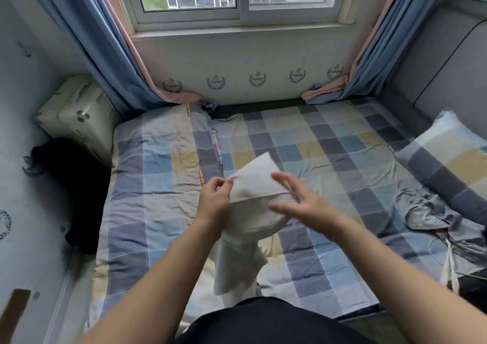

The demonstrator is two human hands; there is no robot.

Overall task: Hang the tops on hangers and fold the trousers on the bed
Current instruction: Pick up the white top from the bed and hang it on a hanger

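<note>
One pale grey garment [254, 188] hangs bunched, left hand [214, 202] pinching it, right hand [300, 204] splayed.

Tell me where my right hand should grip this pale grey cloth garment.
On the pale grey cloth garment, probably the right end of its stitched band, from the right: the left hand pinches the opposite edge and the rest hangs limp.

Orange fabric strip, mid-seam of the blue, grey and yellow checked bed cover [158, 159]: strip [201, 178] reads "BEAUTIFUL"; remainder illegible.
Orange fabric strip, top edge [189, 111]: lettering too blurred to read.
Blue laurel crests [257, 79], white padded wall panel [237, 59]: lettering too small to read.
</note>
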